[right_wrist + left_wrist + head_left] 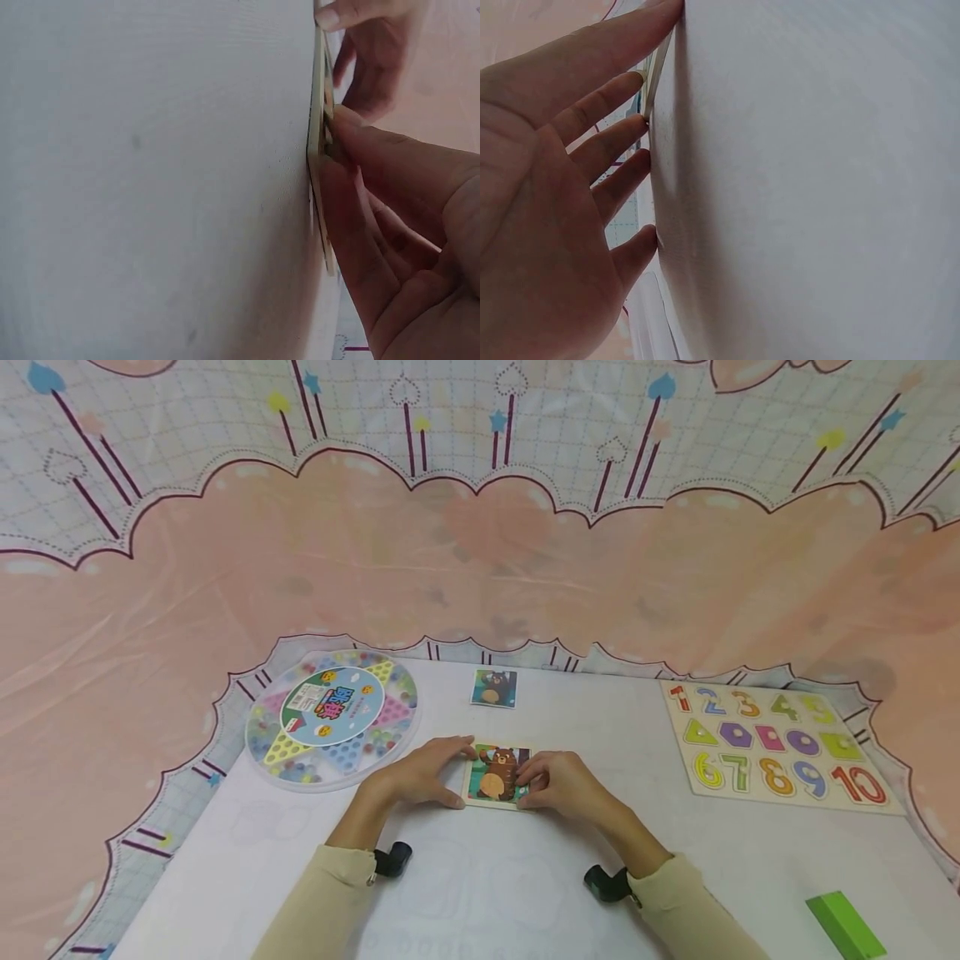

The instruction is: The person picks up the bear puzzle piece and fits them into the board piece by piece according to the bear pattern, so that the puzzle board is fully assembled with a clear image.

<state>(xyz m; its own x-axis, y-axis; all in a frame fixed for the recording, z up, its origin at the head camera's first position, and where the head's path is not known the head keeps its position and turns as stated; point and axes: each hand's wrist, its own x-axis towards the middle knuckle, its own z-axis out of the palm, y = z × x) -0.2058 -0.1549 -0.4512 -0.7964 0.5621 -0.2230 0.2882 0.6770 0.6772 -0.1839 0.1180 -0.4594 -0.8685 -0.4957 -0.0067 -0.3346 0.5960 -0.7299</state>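
Note:
A small square bear jigsaw puzzle [493, 775] in a pale wooden tray [315, 142] lies on the white table in front of me. My left hand [420, 774] holds the tray at its left side, thumb by the near corner and fingers by the far one. In the left wrist view the left hand's fingers [619, 176] are spread along the tray and table. At the tray's right side, my right hand [566, 783] pinches a small puzzle piece [339, 152] between thumb and fingers. Its picture is mostly hidden by the fingers.
Behind the tray lies a square bear picture card [493, 688]. A round marble board game [333, 720] sits at the left. On the right are a wooden number-and-shape board [780, 745] and a green block [846, 925]. A patterned cloth [480, 568] hangs behind.

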